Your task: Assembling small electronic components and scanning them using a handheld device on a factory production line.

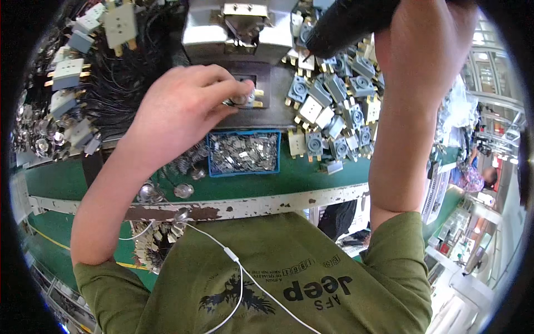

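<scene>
My left hand reaches in over a dark metal fixture, its thumb and fingers pinched together. At the fingertips is a small shiny metal piece, partly covered by the fingers. Beside it, a grey plug block with brass prongs sits in the fixture's recess. My right hand is raised at the upper right, wrapped around a black electric screwdriver. The driver's thin bit points down and left, above a heap of grey and white plug blocks and apart from the fixture.
A blue tray full of small metal clips stands before the fixture. Black cables and more plug blocks pile up at left. A metal machine housing rises behind. The green table ends at a chipped white edge; a white cord hangs over my shirt.
</scene>
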Demonstrator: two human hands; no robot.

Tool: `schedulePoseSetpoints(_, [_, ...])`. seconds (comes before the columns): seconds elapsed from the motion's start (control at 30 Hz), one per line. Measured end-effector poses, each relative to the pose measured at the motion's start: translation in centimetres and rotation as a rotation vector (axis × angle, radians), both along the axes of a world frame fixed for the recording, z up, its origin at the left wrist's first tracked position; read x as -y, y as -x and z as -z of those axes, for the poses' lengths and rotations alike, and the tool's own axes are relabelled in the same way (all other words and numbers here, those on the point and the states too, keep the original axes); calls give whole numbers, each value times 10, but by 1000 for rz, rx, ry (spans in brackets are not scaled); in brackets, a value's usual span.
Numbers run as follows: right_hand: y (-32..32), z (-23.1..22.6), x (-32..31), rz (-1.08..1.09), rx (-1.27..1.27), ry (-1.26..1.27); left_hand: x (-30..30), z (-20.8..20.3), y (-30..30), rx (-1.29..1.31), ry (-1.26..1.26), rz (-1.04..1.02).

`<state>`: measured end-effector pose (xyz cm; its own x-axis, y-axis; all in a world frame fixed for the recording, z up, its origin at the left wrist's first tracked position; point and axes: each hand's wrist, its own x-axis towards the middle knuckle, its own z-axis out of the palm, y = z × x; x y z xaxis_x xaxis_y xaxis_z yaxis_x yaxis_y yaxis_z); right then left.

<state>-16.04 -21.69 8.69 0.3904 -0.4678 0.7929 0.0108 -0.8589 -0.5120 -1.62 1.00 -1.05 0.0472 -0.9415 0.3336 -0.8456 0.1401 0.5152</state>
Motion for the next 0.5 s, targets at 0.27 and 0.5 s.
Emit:
schedulePoseSetpoints(0.27, [43, 15, -18, 141, -184, 493, -24, -39, -1, 307, 65, -163])
schedulePoseSetpoints(0.5, [81, 46, -20, 32, -1085, 338, -140, -75, -78, 636, 42, -694])
